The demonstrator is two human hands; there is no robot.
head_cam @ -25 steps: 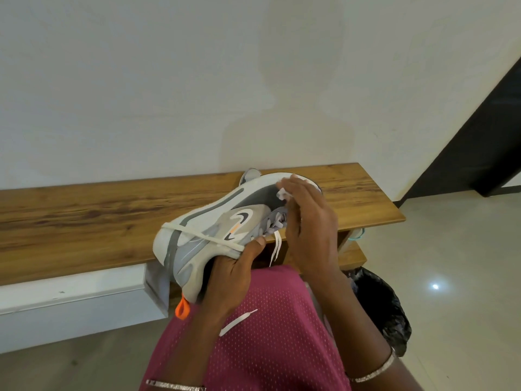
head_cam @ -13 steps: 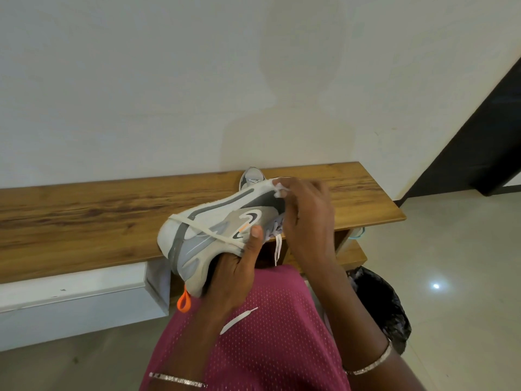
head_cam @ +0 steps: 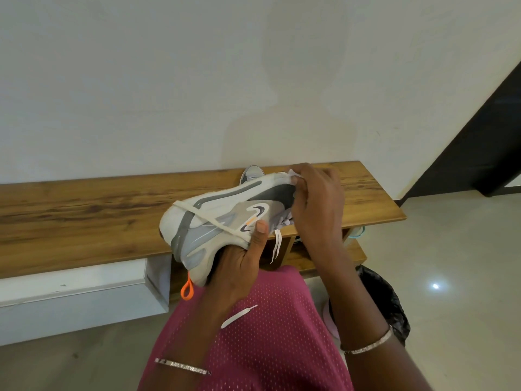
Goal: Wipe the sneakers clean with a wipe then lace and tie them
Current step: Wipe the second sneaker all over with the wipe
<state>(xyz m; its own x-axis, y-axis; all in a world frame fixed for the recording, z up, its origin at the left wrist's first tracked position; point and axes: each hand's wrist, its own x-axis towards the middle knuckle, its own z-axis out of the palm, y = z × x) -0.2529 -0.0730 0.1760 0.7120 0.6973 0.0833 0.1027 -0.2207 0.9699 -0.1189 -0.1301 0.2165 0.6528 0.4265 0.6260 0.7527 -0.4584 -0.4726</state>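
Item: grey-and-white sneaker, tipped on its side, white sole turned up toward the wall, heel low at the left, toe high at the right.
Location: held in the air over the front edge of the wooden bench, above the person's lap.
Left hand: grasps the sneaker from below, thumb pressed on the side panel beside the logo.
Right hand: fingers curled at the toe end, pinching a small white wipe against the rim of the sole.
Lace: white, drawn diagonally across the heel and side; loose ends hang below the right hand; one tip lies on the lap.
Pull loop: orange, dangling from the heel.
Second sneaker: on the bench behind the held one, mostly hidden; only a grey end shows.
Garment: pink mesh fabric over the lap.
Bracelets: a thin metal band on each wrist.
Under bench: white panel at the left, open wooden shelf at the right.
Floor: black bin bag beside the right forearm.
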